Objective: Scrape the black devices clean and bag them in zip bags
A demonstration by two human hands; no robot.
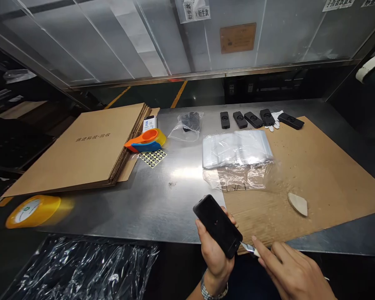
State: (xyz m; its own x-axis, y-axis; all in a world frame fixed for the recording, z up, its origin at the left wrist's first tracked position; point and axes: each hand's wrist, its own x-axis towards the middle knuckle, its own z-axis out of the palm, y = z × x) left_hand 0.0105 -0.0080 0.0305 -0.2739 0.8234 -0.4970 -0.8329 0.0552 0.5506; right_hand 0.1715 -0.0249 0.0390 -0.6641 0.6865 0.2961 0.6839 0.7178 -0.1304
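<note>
In the head view, my left hand (215,254) is wrapped round a black rectangular plastic case (218,225), held tilted over the table's front edge. Between the fingers of my right hand (292,266) is a craft knife (250,248) with a pale handle. Its blade tip meets or nearly meets the case's lower right corner; I cannot tell if it touches. Most of the knife's handle is hidden by my fingers. Beyond my hands lies a stack of clear plastic bags (237,148). A cream-coloured wedge-shaped piece (298,204) rests on the cardboard sheet (325,175) to the right.
Several black cases (253,120) stand in a row at the back, near a white glove (273,121). Flattened cartons (90,141) are stacked left, beside an orange and blue tape dispenser (146,141) and a sticker sheet (153,158). A yellow tape roll (34,211) sits at the front left.
</note>
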